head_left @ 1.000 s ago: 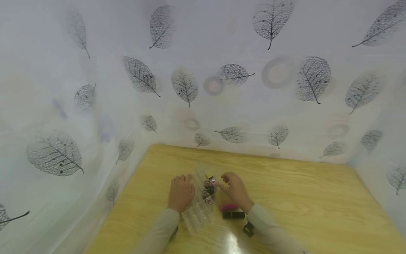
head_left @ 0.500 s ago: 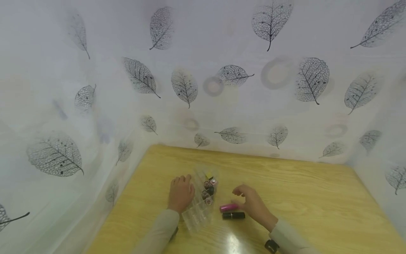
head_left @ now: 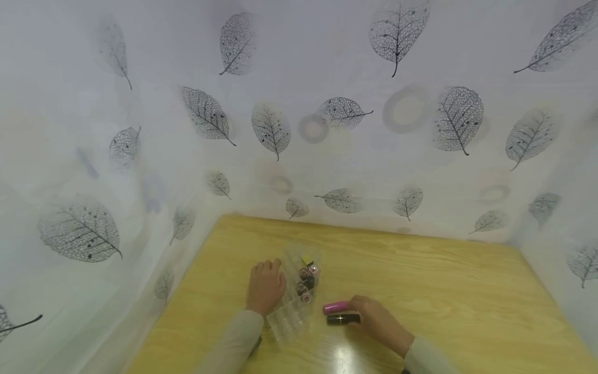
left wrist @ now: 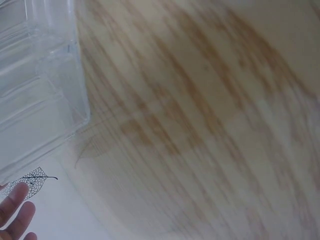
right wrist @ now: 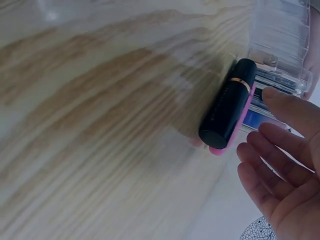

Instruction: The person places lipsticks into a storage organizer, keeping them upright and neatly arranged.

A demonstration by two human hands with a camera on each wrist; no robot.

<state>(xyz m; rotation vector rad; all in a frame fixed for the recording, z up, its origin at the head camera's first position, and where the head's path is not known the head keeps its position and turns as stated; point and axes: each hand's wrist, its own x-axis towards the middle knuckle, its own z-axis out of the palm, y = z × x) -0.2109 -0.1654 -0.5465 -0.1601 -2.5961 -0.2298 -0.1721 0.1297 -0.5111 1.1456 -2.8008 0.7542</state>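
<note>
A clear divided organizer [head_left: 288,321] lies on the table, with several lipsticks [head_left: 302,287] standing in its right-hand compartments. Along its left side rests my left hand [head_left: 266,286], fingers relaxed; in the left wrist view those fingertips [left wrist: 19,212] show just below the clear wall. Right of the organizer, a pink tube [head_left: 333,308] and a black lipstick [head_left: 340,319] with a gold band lie side by side. My right hand [head_left: 380,324] is at their right ends, loosely bent. The right wrist view shows its thumb and fingers apart, near the black lipstick [right wrist: 227,105].
The wood-grain table [head_left: 448,291] reaches back to a pale wall covering [head_left: 355,156] printed with leaf shapes, which also closes off the left and right sides. A yellow item [head_left: 307,259] is in the organizer's far part.
My right hand has moved from the organizer's far right compartments back toward me and right, down to the pink tube and black lipstick. The left hand has stayed on the organizer's left side.
</note>
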